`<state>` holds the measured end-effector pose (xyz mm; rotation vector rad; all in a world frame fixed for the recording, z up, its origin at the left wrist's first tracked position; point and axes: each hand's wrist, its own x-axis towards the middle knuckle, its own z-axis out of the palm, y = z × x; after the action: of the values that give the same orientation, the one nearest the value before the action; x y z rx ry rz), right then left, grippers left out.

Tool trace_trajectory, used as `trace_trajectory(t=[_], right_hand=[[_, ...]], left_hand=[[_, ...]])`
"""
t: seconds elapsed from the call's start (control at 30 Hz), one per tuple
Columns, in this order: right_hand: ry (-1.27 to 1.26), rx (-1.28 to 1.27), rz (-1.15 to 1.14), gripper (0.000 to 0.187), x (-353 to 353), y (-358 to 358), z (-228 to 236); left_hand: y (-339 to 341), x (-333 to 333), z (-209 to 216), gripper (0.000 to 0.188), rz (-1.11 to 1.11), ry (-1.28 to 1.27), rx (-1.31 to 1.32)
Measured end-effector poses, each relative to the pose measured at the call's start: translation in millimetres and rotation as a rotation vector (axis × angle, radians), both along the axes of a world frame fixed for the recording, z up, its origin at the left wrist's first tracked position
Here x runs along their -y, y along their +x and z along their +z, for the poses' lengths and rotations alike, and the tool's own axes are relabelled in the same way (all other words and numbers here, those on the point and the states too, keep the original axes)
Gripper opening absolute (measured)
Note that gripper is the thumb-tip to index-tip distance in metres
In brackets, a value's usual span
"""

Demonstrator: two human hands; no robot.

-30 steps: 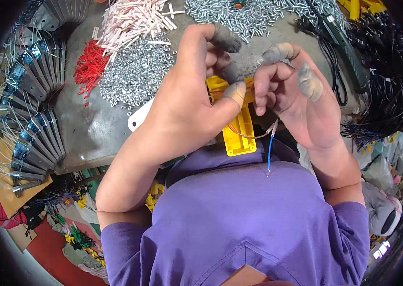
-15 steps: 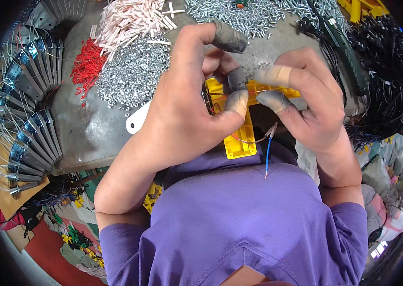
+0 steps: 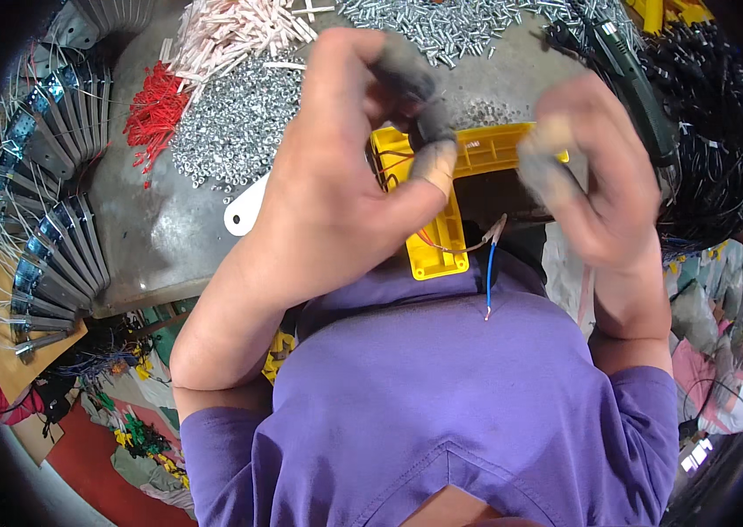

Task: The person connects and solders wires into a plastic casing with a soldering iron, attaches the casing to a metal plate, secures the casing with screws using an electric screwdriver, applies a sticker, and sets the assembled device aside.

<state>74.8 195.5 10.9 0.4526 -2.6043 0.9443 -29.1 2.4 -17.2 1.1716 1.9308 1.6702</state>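
A yellow plastic housing (image 3: 434, 250) with a long side arm lies open-side up at the table's near edge, below my hands. My left hand (image 3: 349, 167) is over its left part, thumb and fingertips pinched on a thin reddish wire (image 3: 398, 155) whose end is hidden by the fingers. Dark finger covers wrap several of the fingertips. To the right, apart from the left, my right hand (image 3: 595, 167) is raised near the end of the yellow arm; its fingers are curled and blurred. A blue wire (image 3: 490, 272) with a bare copper end hangs from a pale joint beside the housing.
Heaps of metal nuts (image 3: 231, 123), red pieces (image 3: 156, 110), pale strips (image 3: 239, 39) and screws (image 3: 442, 26) cover the far table. A white holed piece (image 3: 244, 207) lies left. At right are a dark green tool (image 3: 639, 97) and bundled black cables (image 3: 714, 158).
My right hand has moved right, away from the left fingertips, and is smeared by motion. My left hand has shifted slightly left and keeps its pinch. The yellow housing shows more plainly between them.
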Motion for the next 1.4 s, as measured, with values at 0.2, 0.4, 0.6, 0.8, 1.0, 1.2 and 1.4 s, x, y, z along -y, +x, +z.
trace_trajectory(t=[0.2, 0.4, 0.6, 0.8, 1.0, 1.2, 1.4], right_hand=[[0.103, 0.126, 0.35, 0.019, 5, 12, -6], [-0.064, 0.187, 0.361, 0.014, 2, 13, -12], [-0.235, 0.209, 0.289, 0.016, -1, 12, -4], [-0.482, 0.24, -0.104, 0.009, 18, -1, -17], [-0.293, 0.052, -0.188, 0.013, 26, -10, -17], [-0.356, 0.043, -0.269, 0.016, 34, -10, -17], [-0.305, 0.029, -0.264, 0.018, 32, -10, -17]], left_hand=[[1, -2, -3, 0.045, 0.056, 0.237, 0.257], [6, -2, -8, 0.044, 0.088, 0.31, 0.31], [6, -2, -6, 0.043, 0.091, 0.274, 0.287], [11, -4, -7, 0.045, 0.084, 0.288, 0.308], [14, -1, -6, 0.046, 0.115, 0.22, 0.227], [10, -1, -10, 0.047, 0.079, 0.245, 0.154], [8, 2, -8, 0.051, 0.032, 0.247, 0.165]])
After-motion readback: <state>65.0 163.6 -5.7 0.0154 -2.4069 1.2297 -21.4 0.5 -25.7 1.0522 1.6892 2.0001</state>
